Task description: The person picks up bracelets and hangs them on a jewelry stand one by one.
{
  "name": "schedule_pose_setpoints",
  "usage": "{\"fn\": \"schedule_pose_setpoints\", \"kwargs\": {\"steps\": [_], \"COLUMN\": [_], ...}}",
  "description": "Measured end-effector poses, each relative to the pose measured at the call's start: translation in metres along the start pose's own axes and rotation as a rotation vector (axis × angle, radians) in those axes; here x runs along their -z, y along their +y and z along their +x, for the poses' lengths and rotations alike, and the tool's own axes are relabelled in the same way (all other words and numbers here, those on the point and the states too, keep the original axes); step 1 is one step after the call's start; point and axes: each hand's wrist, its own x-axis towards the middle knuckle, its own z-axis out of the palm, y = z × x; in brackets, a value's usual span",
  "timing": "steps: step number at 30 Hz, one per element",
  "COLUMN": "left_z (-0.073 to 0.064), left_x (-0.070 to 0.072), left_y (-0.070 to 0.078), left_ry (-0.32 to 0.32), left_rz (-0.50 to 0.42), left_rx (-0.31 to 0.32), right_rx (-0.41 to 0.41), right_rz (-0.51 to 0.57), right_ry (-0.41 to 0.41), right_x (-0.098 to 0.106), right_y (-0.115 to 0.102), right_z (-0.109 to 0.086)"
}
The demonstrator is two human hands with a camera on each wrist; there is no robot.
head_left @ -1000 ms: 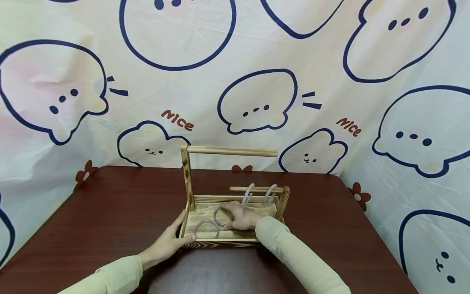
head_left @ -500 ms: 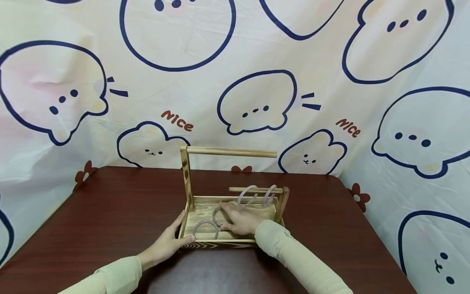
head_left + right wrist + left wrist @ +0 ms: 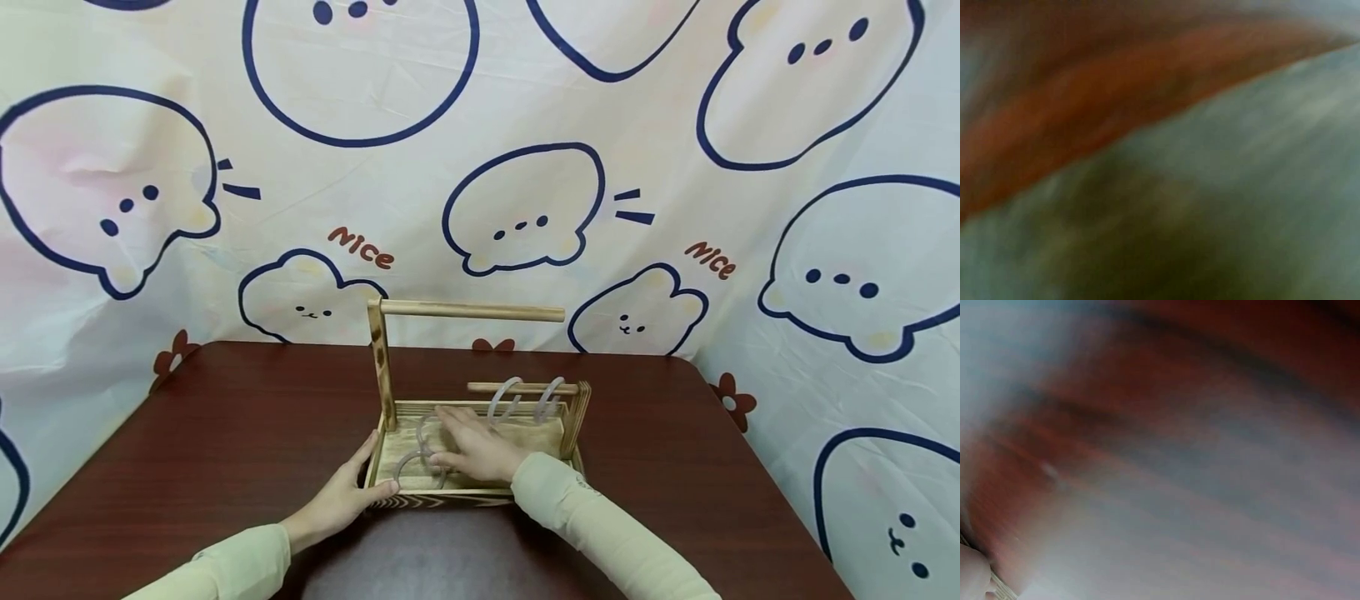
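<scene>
A wooden jewelry stand has a shallow tray at its base. My left hand grips the tray's front left corner, thumb over the front rim and fingers along the left side. Inside the tray, my right hand holds a pale translucent bangle by its edges between thumb and fingers. A second bangle lies just in front, partly overlapped by the held one. Two more, a left bangle and a right bangle, hang on the short lower bar. Both wrist views are mostly blurred.
A taller post on the stand's left carries a long upper bar. The stand sits on a dark red-brown table. A cartoon-printed cloth hangs behind and at the sides.
My right hand has moved left inside the tray, and the bangle at its fingers has moved with it, over the front one. The left hanging bangle has swung. My left hand stays put.
</scene>
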Motion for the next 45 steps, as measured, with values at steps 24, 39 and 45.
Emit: {"fn": "schedule_pose_setpoints", "kwargs": {"steps": [24, 39, 45], "left_z": [0.0, 0.0, 0.001], "left_x": [0.001, 0.001, 0.0], "left_y": [0.001, -0.001, -0.001], "left_ry": [-0.009, -0.005, -0.002], "left_rz": [0.007, -0.002, -0.007], "left_rx": [0.005, 0.002, -0.005], "right_rx": [-0.001, -0.068, -0.082], "right_rz": [0.235, 0.333, 0.386], "right_ry": [0.146, 0.099, 0.1], "right_x": [0.008, 0.017, 0.027], "right_y": [-0.045, -0.043, -0.043], "right_z": [-0.01, -0.019, -0.023]}}
